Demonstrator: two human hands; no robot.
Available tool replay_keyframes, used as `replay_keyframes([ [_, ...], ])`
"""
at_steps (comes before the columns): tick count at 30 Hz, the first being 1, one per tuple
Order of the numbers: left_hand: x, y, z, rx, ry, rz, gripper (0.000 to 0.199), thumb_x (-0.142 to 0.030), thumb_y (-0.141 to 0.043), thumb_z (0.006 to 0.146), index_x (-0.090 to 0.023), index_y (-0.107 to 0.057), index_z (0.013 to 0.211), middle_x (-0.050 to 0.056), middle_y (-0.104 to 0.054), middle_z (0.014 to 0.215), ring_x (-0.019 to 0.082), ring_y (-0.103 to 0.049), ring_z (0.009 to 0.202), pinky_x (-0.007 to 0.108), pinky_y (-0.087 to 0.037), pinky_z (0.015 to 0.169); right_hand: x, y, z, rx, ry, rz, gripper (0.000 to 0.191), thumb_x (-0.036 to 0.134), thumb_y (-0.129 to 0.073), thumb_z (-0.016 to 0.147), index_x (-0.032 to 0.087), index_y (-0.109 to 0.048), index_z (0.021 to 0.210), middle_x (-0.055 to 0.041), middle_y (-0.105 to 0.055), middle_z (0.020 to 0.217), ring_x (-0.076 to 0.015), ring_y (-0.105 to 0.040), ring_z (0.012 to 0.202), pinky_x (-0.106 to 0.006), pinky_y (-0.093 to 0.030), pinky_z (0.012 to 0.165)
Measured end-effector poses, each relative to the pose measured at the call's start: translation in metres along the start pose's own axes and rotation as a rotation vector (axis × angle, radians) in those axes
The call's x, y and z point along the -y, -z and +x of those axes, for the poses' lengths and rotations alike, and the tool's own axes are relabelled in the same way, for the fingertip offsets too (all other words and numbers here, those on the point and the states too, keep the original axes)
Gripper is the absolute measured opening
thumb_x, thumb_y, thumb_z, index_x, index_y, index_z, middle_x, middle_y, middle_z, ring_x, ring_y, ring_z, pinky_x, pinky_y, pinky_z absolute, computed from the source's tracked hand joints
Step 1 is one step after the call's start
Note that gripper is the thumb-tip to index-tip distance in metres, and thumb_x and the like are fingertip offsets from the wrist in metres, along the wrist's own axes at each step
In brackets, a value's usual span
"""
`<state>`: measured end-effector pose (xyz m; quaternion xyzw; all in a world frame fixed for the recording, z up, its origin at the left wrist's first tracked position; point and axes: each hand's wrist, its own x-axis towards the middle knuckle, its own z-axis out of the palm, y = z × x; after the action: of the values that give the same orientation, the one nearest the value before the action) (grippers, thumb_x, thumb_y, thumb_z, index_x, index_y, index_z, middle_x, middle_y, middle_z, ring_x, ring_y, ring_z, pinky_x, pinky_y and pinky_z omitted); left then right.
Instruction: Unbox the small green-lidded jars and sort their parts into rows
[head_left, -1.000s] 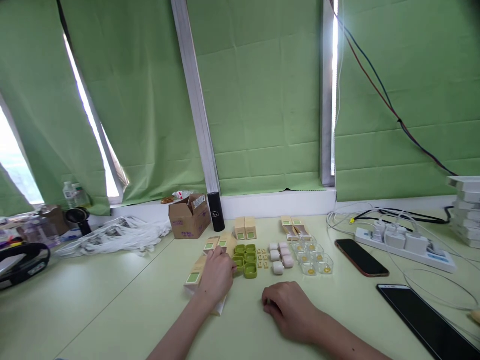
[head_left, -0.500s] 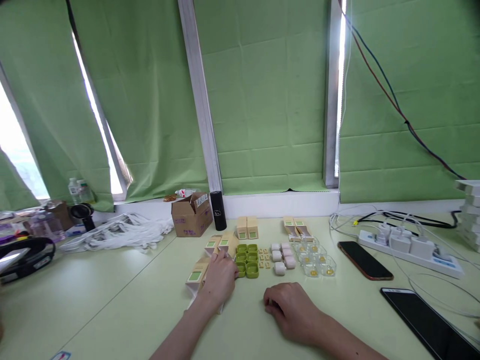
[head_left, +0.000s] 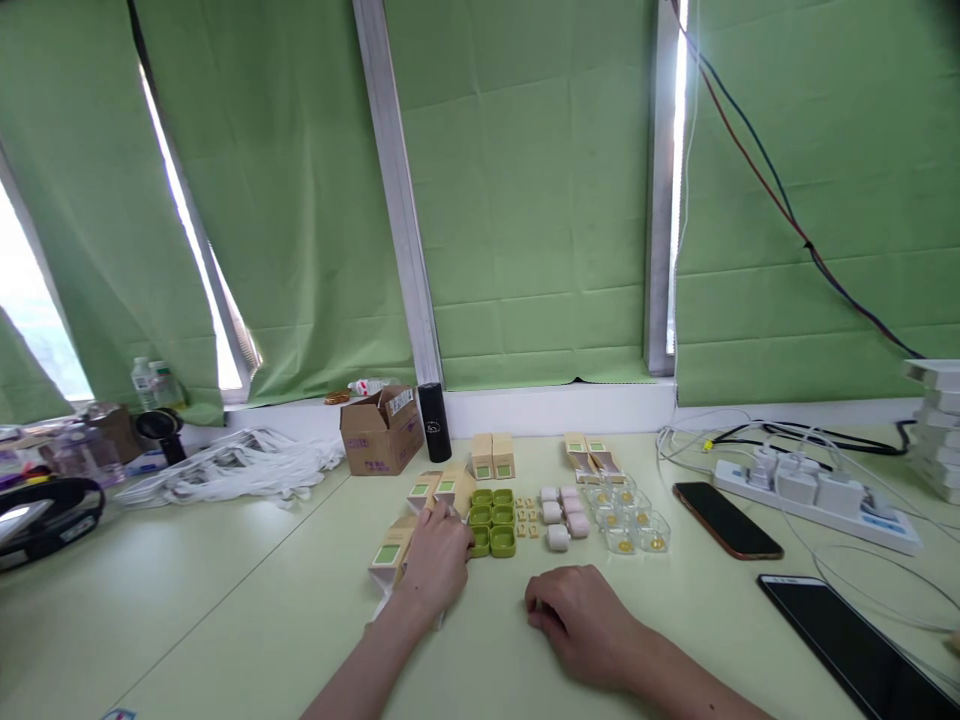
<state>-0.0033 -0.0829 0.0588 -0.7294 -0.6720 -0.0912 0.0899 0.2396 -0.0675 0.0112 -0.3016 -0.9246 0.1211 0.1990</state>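
My left hand rests over the small beige boxes, its fingers at their edge and beside the green square trays; whether it grips anything is hidden. My right hand lies on the table with curled fingers, nothing visible in it. Small yellow pieces sit in rows right of the green trays. Beyond them stand white and pale pink rounded blocks, then clear containers with yellow centres. More beige boxes stand behind the trays, and two open ones lie behind the clear containers.
A cardboard box and a black cylinder stand at the back. White straps are heaped left. On the right are a phone, a larger dark-screened device and a power strip with tangled cables.
The whole view has shifted very slightly. Both hands keep nearly the same pose and place among the objects.
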Motion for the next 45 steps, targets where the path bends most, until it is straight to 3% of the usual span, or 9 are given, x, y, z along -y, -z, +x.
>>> replay_keyframes([
  [5,0.005,0.013,0.000,-0.155,0.004,-0.010,0.035,-0.001,-0.055,0.077,-0.024,-0.078,0.090,0.009,-0.078,0.095,0.033,-0.055,0.108,0.044,-0.034,0.086,0.000,-0.001,0.000,0.007,0.001,0.011,0.014,0.020,-0.057,0.090,0.026,-0.069,0.094,0.0016,-0.078,0.093,-0.0178,-0.070,0.083,-0.027,-0.032,0.067],
  [10,0.007,0.040,0.007,-0.365,0.031,-0.049,0.032,-0.007,-0.050,0.090,-0.023,-0.076,0.097,0.008,-0.079,0.101,0.032,-0.052,0.112,0.045,-0.034,0.088,0.001,0.002,-0.001,0.022,-0.008,0.009,0.014,0.020,-0.057,0.091,0.025,-0.070,0.095,0.0005,-0.079,0.094,-0.0182,-0.070,0.085,-0.027,-0.033,0.069],
  [13,0.006,0.054,0.021,-0.405,0.036,-0.064,0.031,-0.012,-0.048,0.094,-0.022,-0.075,0.106,0.009,-0.079,0.106,0.033,-0.049,0.113,0.047,-0.034,0.089,0.002,0.003,-0.001,0.030,-0.015,0.005,0.015,0.020,-0.057,0.090,0.025,-0.070,0.096,0.0004,-0.079,0.095,-0.0187,-0.070,0.087,-0.027,-0.034,0.069],
  [16,0.006,0.057,0.046,-0.353,0.028,-0.076,0.033,-0.015,-0.047,0.095,-0.021,-0.073,0.115,0.012,-0.076,0.115,0.035,-0.043,0.121,0.049,-0.031,0.097,0.003,0.004,-0.001,0.030,-0.014,-0.002,0.015,0.020,-0.058,0.089,0.025,-0.070,0.096,0.0008,-0.079,0.095,-0.0186,-0.071,0.086,-0.027,-0.034,0.069],
  [22,0.011,0.025,0.106,-0.129,-0.012,-0.008,0.039,-0.018,-0.054,0.090,-0.020,-0.066,0.127,0.017,-0.069,0.126,0.038,-0.035,0.133,0.052,-0.029,0.106,0.004,0.005,-0.001,0.017,-0.014,0.007,0.013,0.021,-0.059,0.089,0.026,-0.070,0.094,0.0005,-0.079,0.093,-0.0189,-0.071,0.085,-0.027,-0.034,0.068],
  [29,0.016,-0.019,0.149,-0.018,0.028,0.062,0.062,-0.020,-0.059,0.085,-0.016,-0.048,0.145,0.024,-0.047,0.149,0.043,-0.024,0.146,0.056,-0.024,0.113,0.003,0.006,0.000,0.013,0.004,0.004,0.012,0.022,-0.060,0.089,0.025,-0.070,0.094,0.0008,-0.079,0.092,-0.0180,-0.070,0.082,-0.027,-0.033,0.066],
  [32,0.012,-0.029,0.159,0.006,0.053,0.083,0.067,-0.018,-0.059,0.083,-0.016,-0.044,0.148,0.024,-0.045,0.150,0.044,-0.023,0.147,0.057,-0.023,0.113,0.002,0.006,0.000,0.005,0.012,0.006,0.012,0.021,-0.060,0.088,0.025,-0.070,0.093,0.0005,-0.079,0.092,-0.0179,-0.070,0.081,-0.027,-0.032,0.066],
  [37,0.005,-0.035,0.164,0.015,0.028,0.091,0.046,-0.016,-0.060,0.081,-0.014,-0.060,0.127,0.025,-0.050,0.143,0.042,-0.028,0.144,0.055,-0.026,0.112,0.003,0.008,0.000,0.021,-0.001,0.008,0.011,0.022,-0.061,0.088,0.024,-0.070,0.094,-0.0001,-0.079,0.093,-0.0185,-0.070,0.082,-0.027,-0.031,0.065],
  [45,-0.001,-0.037,0.167,-0.011,0.005,0.010,0.033,-0.019,-0.057,0.086,-0.017,-0.058,0.119,0.020,-0.060,0.135,0.039,-0.029,0.143,0.053,-0.026,0.111,0.005,0.010,0.000,0.031,-0.007,0.005,0.012,0.023,-0.062,0.087,0.026,-0.070,0.095,0.0006,-0.080,0.095,-0.0186,-0.071,0.084,-0.027,-0.033,0.066],
])
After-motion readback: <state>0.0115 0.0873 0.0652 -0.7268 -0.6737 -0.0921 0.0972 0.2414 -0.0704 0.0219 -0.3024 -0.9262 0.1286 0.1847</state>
